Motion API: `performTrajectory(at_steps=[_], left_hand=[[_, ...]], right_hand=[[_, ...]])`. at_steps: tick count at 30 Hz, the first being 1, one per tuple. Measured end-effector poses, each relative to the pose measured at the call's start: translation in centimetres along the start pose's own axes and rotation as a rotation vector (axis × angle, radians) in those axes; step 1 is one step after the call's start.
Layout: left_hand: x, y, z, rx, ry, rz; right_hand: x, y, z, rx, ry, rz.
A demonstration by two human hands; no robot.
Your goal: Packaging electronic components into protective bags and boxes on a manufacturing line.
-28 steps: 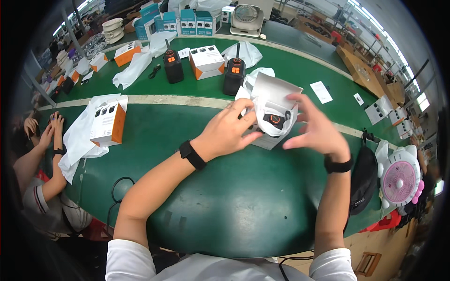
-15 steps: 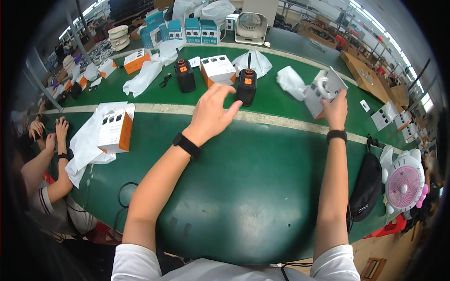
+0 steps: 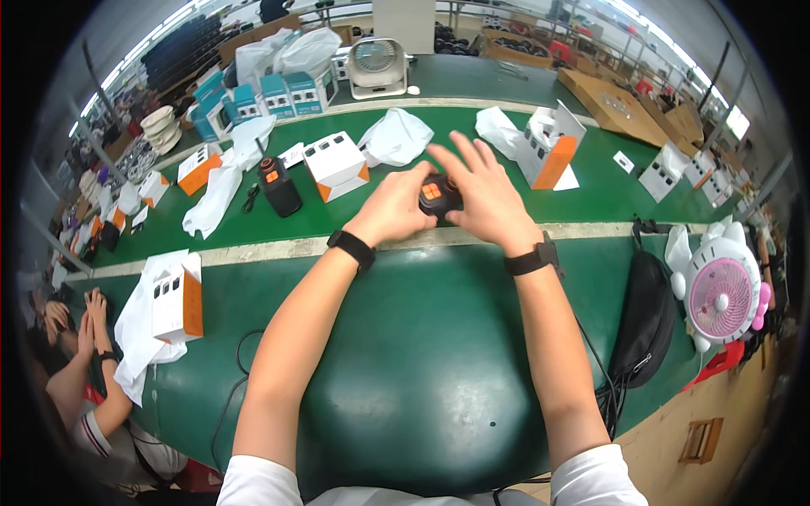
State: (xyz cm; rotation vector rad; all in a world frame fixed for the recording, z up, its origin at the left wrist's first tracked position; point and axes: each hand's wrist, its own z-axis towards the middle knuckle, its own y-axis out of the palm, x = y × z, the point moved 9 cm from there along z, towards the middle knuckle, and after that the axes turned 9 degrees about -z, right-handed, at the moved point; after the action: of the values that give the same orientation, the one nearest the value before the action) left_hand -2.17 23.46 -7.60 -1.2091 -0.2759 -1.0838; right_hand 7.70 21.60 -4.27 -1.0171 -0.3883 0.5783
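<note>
In front of me stands a boxy black device [image 3: 439,200] with orange buttons on top. The fingers and thumb of my left hand [image 3: 390,205] are closed around its left side. My right hand [image 3: 494,202] is at its right side, fingers stretched out and apart, thumb beside the device; whether it touches is unclear. A similar black device [image 3: 280,192] with an antenna stands to the left, beside a closed white-and-orange box [image 3: 336,164]. Right of my hands, an opened white-and-orange box [image 3: 540,158] stands with its flap up and white material inside.
Crumpled white bags [image 3: 396,137] lie behind my hands. Another white-and-orange box [image 3: 178,305] rests on white wrapping at the left, near a co-worker's hands [image 3: 94,316]. At the right are a black pouch [image 3: 645,325] and a pink fan [image 3: 721,304]. Teal boxes [image 3: 276,95] stand at the back.
My right hand has let go of the opened box and come left to the device. My left hand has closed on the device. The view has turned somewhat to the right.
</note>
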Motion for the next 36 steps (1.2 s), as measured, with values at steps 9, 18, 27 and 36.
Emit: performTrajectory(at_steps=[9,18,27,36], left_hand=[[1.7,4.7,14.8,-0.188,-0.015,-0.167],[-4.3,16.8,24.2,-0.361,0.018,0.629],[1.7,1.8,13.8,0.295,0.028,0.156],[-2.6,13.0,19.9,-0.113,0.001,0.03]], right_hand=[[12.9,0.1,-5.5,-0.455,0.595,0.003],[15.4,0.3,-7.8,-0.585,0.726,-0.093],[16.8,-7.5,-6.0,0.344,0.635,1.086],[16.6,-13.2,-9.2,0.964,0.669,1.143]])
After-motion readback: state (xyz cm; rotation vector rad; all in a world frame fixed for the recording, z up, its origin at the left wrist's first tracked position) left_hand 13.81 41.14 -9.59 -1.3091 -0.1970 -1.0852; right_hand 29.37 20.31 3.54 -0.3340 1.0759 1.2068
